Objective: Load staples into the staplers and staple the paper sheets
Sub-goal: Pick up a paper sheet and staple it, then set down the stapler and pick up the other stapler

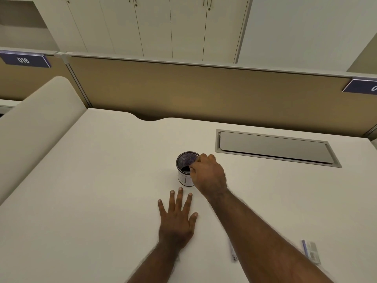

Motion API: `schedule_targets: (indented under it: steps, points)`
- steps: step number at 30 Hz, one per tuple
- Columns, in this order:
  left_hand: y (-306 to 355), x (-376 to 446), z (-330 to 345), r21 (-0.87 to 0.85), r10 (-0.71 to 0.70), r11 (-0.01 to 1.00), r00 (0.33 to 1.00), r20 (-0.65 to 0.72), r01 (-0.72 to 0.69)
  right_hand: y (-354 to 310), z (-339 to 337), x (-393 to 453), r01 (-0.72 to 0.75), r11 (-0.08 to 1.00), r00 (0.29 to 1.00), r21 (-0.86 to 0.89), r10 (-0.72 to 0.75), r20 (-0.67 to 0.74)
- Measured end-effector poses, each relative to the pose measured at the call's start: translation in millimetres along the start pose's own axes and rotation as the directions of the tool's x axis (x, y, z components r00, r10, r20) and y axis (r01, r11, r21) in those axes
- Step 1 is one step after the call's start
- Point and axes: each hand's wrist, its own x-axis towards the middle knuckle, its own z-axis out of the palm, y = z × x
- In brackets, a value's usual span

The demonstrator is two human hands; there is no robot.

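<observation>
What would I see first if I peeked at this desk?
First, a dark mesh cup standing mid-desk, with the right hand curled at its rim. Just nearer, the left hand lies flat, fingers spread, on the pale desk. A grey hatch sits far right.

Both forearms were bare, with no sleeve in view on either. The left hand (176,219) and the right hand (208,176) wore no gloves. No ring, watch or band showed at the fingers or wrists.

Desk (102,180): mesh cup (186,168), right hand (208,174) gripping its rim; left hand (177,219) flat, fingers spread; cable hatch (275,148)
</observation>
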Motion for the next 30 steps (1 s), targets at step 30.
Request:
schedule_targets:
  steps: [30]
  points:
    - [129,-66,-48,-0.649,-0.137,0.7,0.948,0.286,0.297,55,-14,-237,-0.66,0.606,0.749,0.443,0.492,0.443]
